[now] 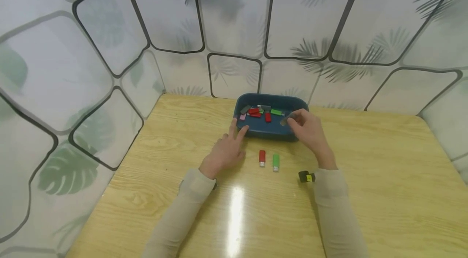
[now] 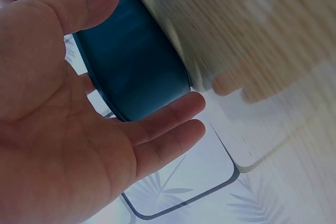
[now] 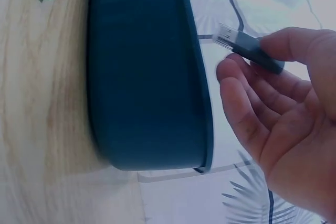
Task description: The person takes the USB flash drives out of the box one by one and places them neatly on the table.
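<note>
A dark grey USB stick (image 3: 256,55) is pinched between the thumb and fingers of my right hand (image 1: 308,130), over the right end of a dark blue bin (image 1: 270,132). In the right wrist view its metal plug points away from the hand. My left hand (image 1: 226,150) touches the bin's left front corner with fingers spread; in the left wrist view the thumb lies against the bin wall (image 2: 131,51). Inside the bin lie several USB sticks, among them a red stick (image 1: 268,117), a green stick (image 1: 276,112) and a pink stick (image 1: 243,117).
On the wooden table (image 1: 384,176) before the bin, a red USB stick (image 1: 262,158) and a green USB stick (image 1: 276,162) lie side by side, plugs toward me. A patterned wall (image 1: 234,18) rises directly behind the bin. A black wrist device (image 1: 306,176) is at my right cuff.
</note>
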A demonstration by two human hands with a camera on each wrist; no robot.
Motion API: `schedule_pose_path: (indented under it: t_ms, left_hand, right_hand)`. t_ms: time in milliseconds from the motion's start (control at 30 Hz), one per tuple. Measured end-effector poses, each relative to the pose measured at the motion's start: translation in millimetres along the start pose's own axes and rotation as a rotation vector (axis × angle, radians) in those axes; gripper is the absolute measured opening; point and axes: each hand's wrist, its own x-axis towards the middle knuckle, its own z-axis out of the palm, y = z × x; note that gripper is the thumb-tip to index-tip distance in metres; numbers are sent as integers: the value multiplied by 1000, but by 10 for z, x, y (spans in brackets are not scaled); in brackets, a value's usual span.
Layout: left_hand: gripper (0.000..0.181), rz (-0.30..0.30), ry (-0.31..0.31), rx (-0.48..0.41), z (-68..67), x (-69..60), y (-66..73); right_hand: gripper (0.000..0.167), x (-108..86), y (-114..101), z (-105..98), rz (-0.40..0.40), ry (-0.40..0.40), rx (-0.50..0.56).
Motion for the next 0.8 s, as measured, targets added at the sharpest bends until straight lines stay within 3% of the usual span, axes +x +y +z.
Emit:
schedule_pose_path:
  t_ms: [267,533,800]
  left_hand:
    - [78,4,6,9,-8,-5,2]
    - [78,8,9,14,-4,-10,2]
    - [77,14,17,13,-35,-21,14]
  right_hand:
    - [14,-49,-66,-33,30,-120,-20]
    - [25,-67,-99,-61,13,-228,-65]
    - [28,-102,-141,-90,30,-457,-117]
